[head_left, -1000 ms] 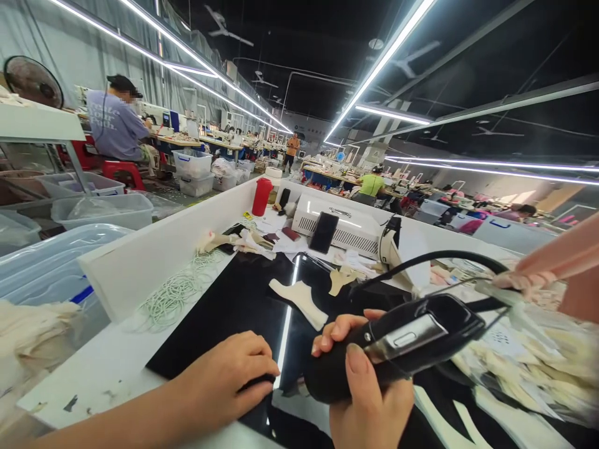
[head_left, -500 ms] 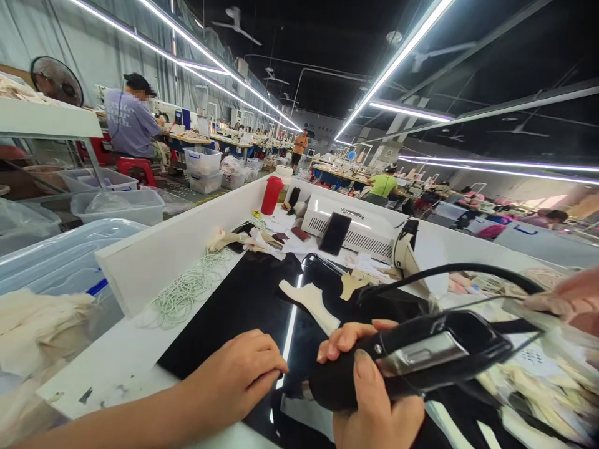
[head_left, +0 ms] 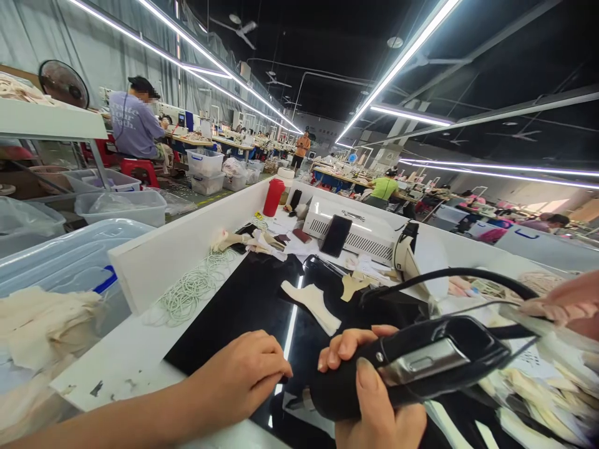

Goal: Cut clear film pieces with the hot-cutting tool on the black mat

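Note:
My right hand (head_left: 374,399) is wrapped round a rounded black handheld device (head_left: 341,390) with a silver plate on its side; its exact kind is unclear. A thick black cable loops beyond it. My left hand (head_left: 255,374) is closed over the glossy black board (head_left: 224,312), its fingertips pressed together. Something small and dark shows at those fingertips, too small to name. Beyond both hands a cream cut fabric piece (head_left: 313,305) lies on the board. At the right edge another person's hand (head_left: 566,305), partly out of view, is near the cable and a sheer strip.
Pale green cord (head_left: 191,293) is heaped along the left wall of the white table. A phone (head_left: 337,236) leans on a white vented box (head_left: 369,231), near a red bottle (head_left: 274,197). Fabric pieces (head_left: 543,399) are piled at right; plastic bins (head_left: 121,206) stand at left.
The view has shifted slightly, so the table and left hand appear a little farther right. Both hands keep the same hold, and the black device stays in my right hand.

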`<state>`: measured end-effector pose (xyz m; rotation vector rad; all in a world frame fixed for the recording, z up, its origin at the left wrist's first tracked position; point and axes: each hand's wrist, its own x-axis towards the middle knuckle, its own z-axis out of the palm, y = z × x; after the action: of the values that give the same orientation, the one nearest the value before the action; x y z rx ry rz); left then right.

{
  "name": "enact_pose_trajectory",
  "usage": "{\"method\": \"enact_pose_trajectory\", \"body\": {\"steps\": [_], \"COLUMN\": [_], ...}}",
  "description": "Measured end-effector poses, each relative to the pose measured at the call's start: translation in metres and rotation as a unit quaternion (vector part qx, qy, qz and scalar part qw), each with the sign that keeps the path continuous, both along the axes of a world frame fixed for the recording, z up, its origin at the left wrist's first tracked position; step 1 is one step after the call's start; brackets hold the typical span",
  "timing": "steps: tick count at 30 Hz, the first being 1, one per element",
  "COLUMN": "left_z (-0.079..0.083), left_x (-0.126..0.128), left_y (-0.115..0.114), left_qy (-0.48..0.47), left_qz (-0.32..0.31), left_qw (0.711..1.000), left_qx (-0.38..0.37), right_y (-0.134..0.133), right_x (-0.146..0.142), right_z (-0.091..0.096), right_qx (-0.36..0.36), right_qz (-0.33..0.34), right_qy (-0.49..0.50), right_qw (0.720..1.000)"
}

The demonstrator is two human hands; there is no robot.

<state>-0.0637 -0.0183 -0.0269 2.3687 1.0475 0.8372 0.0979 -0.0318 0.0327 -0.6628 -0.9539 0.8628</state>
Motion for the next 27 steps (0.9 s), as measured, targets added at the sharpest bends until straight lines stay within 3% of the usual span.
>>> {"method": "enact_pose_trajectory", "body": {"steps": [5, 11, 17, 22, 27], "left_z": [0.004, 0.003, 0.019, 0.037, 0.038], "left_x": [-0.003, -0.003, 0.003, 0.018, 0.029], "left_y": [-0.001, -0.005, -0.002, 0.025, 0.047], "left_qy": [0.020, 0.058, 0.055, 0.047, 0.063], "left_qz": [-0.047, -0.087, -0.130, -0.208, -0.285], "left_qw": [0.998, 0.990, 0.989, 0.977, 0.955], "left_qx": [0.034, 0.091, 0.038, -0.019, -0.059], "right_y": [-0.002, -0.002, 0.007, 0.006, 0.003], "right_x": [0.009, 0.039, 0.060, 0.053, 0.044], "right_z": [0.007, 0.013, 0.004, 0.005, 0.006], "right_qx": [0.001, -0.002, 0.003, 0.000, -0.028], "right_qz": [-0.012, -0.070, -0.091, -0.096, -0.100], "right_qy": [-0.005, -0.004, -0.032, -0.031, -0.009], "right_qw": [1.000, 0.998, 0.995, 0.995, 0.995]}}
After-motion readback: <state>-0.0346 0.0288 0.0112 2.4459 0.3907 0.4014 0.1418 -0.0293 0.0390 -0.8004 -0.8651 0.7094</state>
